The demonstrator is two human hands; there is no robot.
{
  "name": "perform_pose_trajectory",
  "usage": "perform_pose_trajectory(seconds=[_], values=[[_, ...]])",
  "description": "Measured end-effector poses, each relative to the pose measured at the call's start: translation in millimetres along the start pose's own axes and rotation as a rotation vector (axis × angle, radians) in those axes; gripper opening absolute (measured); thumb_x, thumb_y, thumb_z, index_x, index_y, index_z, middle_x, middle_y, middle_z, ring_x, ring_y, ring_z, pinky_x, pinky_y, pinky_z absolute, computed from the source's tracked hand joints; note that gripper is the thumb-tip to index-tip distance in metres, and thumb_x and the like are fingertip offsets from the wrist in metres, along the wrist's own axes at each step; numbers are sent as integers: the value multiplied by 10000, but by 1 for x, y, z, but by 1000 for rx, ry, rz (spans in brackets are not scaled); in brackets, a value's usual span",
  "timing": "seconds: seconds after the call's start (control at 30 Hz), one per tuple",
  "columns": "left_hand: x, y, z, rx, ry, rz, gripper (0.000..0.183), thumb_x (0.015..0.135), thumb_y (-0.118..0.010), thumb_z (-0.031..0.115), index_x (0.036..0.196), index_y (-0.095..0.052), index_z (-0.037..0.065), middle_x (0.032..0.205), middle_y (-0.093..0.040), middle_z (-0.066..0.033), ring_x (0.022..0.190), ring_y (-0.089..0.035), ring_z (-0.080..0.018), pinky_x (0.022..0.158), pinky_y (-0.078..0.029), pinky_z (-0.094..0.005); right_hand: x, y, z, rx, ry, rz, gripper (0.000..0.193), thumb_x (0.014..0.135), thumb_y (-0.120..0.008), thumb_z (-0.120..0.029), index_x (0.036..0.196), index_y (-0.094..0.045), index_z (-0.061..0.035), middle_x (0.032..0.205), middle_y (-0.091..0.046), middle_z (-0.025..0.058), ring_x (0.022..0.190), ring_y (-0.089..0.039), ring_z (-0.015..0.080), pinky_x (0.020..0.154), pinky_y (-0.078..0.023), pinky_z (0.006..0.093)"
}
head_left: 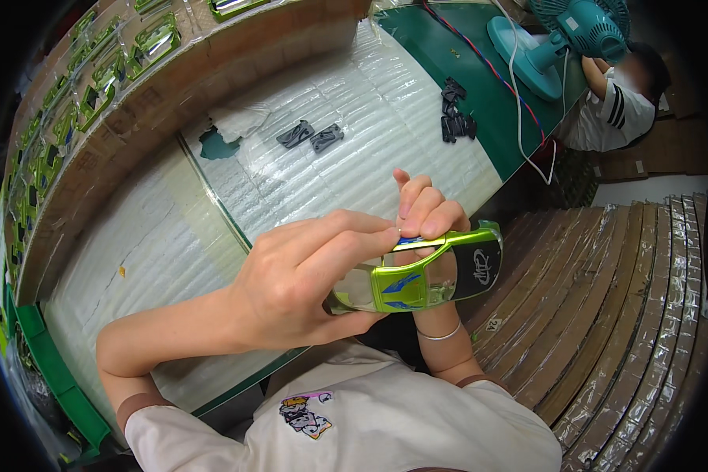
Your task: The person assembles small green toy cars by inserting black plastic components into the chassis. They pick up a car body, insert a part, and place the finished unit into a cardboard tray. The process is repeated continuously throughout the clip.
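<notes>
A glossy green toy car body shell (402,288) with clear windows, blue decals and a black hood is held up in front of my chest. My left hand (299,267) grips its rear end, thumb below and fingertips on the upper side edge. From behind the shell, my right hand (426,208) reaches over the same edge with its fingers curled. The fingertips of both hands meet there; whether a small part is pinched between them I cannot make out. Two dark grey plastic parts (310,137) lie on the foam-covered table (370,90) beyond my hands.
A cardboard box (157,102) holding several green car shells lines the far left. More black plastic parts (455,112) lie at the table's right edge. A teal fan (574,35), cables and a seated person (617,106) are at the upper right. Stacked cardboard trays (606,307) stand right.
</notes>
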State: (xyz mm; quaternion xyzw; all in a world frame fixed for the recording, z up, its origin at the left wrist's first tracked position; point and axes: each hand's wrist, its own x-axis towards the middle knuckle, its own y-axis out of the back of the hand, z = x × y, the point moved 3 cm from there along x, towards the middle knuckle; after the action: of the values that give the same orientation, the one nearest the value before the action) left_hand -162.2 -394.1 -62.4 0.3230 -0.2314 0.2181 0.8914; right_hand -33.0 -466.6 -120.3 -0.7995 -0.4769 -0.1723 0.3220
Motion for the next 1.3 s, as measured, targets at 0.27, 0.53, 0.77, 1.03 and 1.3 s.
perform_pose_trajectory(seconds=[0.27,0.53,0.77,1.03,1.3], values=[[-3,1,-5,25,10,119,556,514,-763,77,1024,-557,0,974,-594,-122,758,-605,-235,623,-497,-292,0,-9,0,136,-168,128,316,746,-685,-114,993,-493,-62,997,-566,101,900,-529,185,962,-345,362],[-8,12,-18,752,-465,240,262,701,-624,129,956,-595,77,1037,-594,-86,746,-546,-115,628,-359,-238,4,-15,-4,363,-496,-83,843,710,-747,-271,1321,-247,24,1291,-405,194,1197,-422,273,971,-396,383],[15,33,-44,400,-99,325,153,731,-669,135,831,-569,76,894,-601,-40,777,-552,-170,707,-375,-285,1,-10,-4,114,-354,226,806,689,-743,-287,1303,-282,-43,1297,-395,223,1207,-403,306,1011,-332,424],[10,37,-81,705,117,57,110,700,-681,75,776,-618,28,808,-617,-68,773,-572,-224,715,-446,-320,-1,-5,-1,72,-258,232,794,671,-727,-221,1320,-281,-123,1340,-359,166,1253,-338,318,1055,-236,454],[36,60,-21,384,-161,178,136,657,-650,-85,759,-631,3,805,-653,-122,669,-622,-197,598,-494,-256,4,-5,1,27,-169,-25,865,589,-836,-232,1268,-347,-15,1271,-441,181,1237,-383,296,1041,-294,418]])
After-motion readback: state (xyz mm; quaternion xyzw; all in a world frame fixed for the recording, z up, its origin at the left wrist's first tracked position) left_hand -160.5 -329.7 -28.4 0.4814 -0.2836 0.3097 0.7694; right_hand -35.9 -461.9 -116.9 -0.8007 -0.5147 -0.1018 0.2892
